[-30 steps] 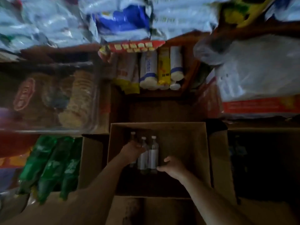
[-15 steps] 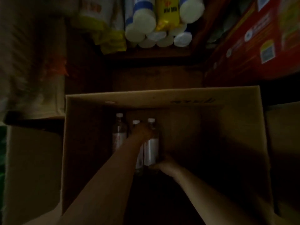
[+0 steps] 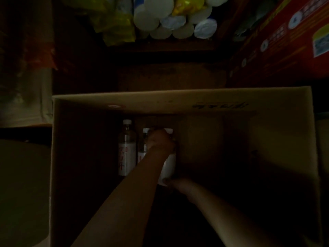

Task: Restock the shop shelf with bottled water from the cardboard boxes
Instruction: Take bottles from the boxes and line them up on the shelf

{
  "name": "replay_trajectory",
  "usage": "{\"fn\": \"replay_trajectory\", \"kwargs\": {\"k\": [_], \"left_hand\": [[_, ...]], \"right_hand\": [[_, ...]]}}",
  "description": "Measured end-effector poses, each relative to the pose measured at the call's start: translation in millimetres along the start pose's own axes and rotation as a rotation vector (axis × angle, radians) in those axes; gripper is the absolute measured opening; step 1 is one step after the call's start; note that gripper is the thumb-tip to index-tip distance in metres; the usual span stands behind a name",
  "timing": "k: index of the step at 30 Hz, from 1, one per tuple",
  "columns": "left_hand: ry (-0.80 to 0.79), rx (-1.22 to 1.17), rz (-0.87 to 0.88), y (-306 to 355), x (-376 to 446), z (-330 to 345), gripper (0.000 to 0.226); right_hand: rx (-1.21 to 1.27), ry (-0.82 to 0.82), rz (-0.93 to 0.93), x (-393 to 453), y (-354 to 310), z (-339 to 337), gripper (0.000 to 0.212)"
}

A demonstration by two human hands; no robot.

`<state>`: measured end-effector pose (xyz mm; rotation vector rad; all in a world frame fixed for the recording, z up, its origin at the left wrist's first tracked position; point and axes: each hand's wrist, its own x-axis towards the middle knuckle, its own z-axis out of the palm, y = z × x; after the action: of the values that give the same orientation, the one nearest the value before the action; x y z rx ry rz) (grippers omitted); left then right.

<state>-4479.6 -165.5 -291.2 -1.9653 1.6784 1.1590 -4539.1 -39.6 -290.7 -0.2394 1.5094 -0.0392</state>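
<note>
An open cardboard box (image 3: 178,102) fills the lower view, dark inside. Three water bottles with white caps and white labels stand at its far left. The leftmost bottle (image 3: 126,148) stands free. My left hand (image 3: 160,141) is curled over the necks of the middle bottle (image 3: 143,145) and the right bottle (image 3: 169,166), gripping near their caps. My right hand (image 3: 173,183) sits low against the base of the right bottle, its fingers wrapped at the bottom edge. Much of both held bottles is hidden by my left forearm.
A dark wooden shelf (image 3: 169,49) above the box carries white rolls (image 3: 160,24) and yellow packets (image 3: 115,27). A red carton (image 3: 284,41) stands at the upper right. A second cardboard box flap (image 3: 23,184) lies to the left.
My head has dropped closer to the box, which now fills the view. My left hand shifted from the left bottles onto the middle and right caps. My right hand went down to the right bottle's base.
</note>
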Motion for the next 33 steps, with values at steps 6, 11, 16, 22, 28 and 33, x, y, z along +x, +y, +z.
{"fn": "replay_trajectory", "kwargs": {"k": [6,11,16,22,28,33], "left_hand": [[-0.050,-0.060,0.106,1.6,-35.6,-19.1,0.029],[-0.047,-0.056,0.267,9.4,-80.8,-33.6,0.039],[0.037,-0.374,0.256,4.1,-126.7,-57.1,0.031],[-0.032,-0.556,0.309,39.0,-200.4,-148.3,0.023],[-0.134,-0.614,0.397,103.3,-286.1,-279.5,0.018],[-0.220,-0.657,0.515,170.4,-359.7,-380.9,0.014]], "right_hand": [[-0.028,-0.041,-0.077,-29.9,-0.3,-5.0,0.066],[-0.129,-0.011,-0.113,-58.9,2.4,-16.0,0.062],[-0.130,0.093,-0.180,-103.1,-0.6,-43.7,0.074],[-0.231,0.092,-0.213,-226.0,-39.9,-74.9,0.082],[-0.246,-0.029,-0.369,-377.2,-99.1,-102.1,0.072],[-0.127,-0.084,-0.532,-500.9,-130.6,-126.4,0.049]]}}
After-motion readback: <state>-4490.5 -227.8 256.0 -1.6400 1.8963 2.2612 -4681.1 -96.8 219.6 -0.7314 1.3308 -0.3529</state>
